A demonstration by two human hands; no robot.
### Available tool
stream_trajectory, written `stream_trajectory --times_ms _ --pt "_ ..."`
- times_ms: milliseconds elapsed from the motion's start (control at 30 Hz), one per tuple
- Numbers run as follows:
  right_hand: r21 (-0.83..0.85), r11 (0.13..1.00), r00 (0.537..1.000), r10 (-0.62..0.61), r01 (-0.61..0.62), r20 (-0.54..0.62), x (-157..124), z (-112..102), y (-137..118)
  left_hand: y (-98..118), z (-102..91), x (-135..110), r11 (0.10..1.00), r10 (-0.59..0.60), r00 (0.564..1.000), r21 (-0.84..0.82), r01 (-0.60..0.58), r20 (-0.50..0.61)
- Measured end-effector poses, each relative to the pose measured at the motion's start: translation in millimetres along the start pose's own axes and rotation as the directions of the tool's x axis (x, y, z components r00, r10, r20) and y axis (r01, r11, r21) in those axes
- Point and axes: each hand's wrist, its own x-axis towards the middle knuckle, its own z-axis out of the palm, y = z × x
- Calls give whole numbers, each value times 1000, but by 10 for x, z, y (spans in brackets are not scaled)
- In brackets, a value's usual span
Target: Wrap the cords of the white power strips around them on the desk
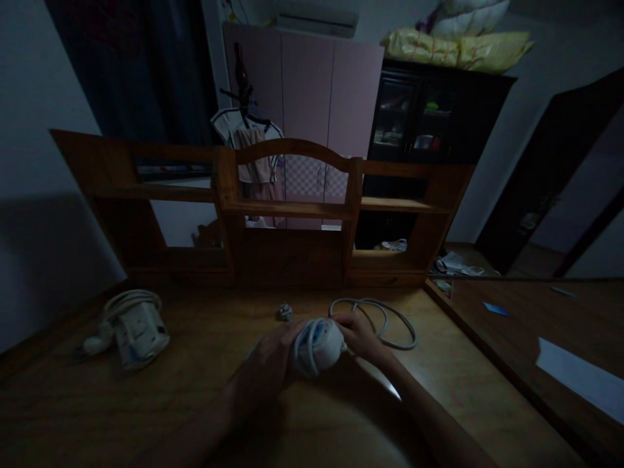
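Farthest beyond the grip, in a dim room, stand a pink wardrobe (307,91), its doors closed, and, ahead to the right, a black cabinet (480,107). Behind the cabinet's glass are a green item and some pale ones, too dark to name; yellow bundles (492,52) lie on top. Nearer, a wooden shelf unit (287,257) rises straight ahead of the hands. White items show through its lower right opening; whether they are inside or behind, I cannot tell. The hands are above a wooden desk (205,390), whose near edge is cut off. The left hand (270,351) is curled round a white and blue power strip (327,344) wound with cord, hiding part of it. The right hand (358,335) is at the strip's other side, fingertips partly hidden; I cannot tell whether they pinch it or the cord. A second cord-wrapped strip (141,331) lies well left of the grip, a loose grey cord (415,335) loops just to its right, and a small plug (285,312) sits just beyond the left hand.
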Motion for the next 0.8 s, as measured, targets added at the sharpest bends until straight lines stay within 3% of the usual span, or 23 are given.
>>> stream_trajectory --times_ms 67,133,200,300,500,667,800 --pt "-239 969 991 -88 61 -105 -26 106 -10 -67 8 15 989 -150 989 -19 150 -17" --pt "-466 881 980 -157 82 -126 -62 198 -43 -177 6 36 959 -283 957 1 284 -56" --pt "-634 764 973 -218 120 -78 -91 270 -89 -310 -6 55 928 -361 927 59 368 -100" --pt "-759 613 947 -322 220 15 -112 347 -146 -475 -24 73 891 -412 906 165 423 -96" --pt "-814 473 911 -382 336 154 -171 382 -206 -447 44 105 889 -340 939 342 305 48" --pt "-799 411 881 -371 439 293 -224 365 -258 -315 109 129 881 -315 931 421 215 184" --pt "-788 401 871 -361 467 332 -228 420 -288 -300 159 112 880 -272 939 450 154 210"
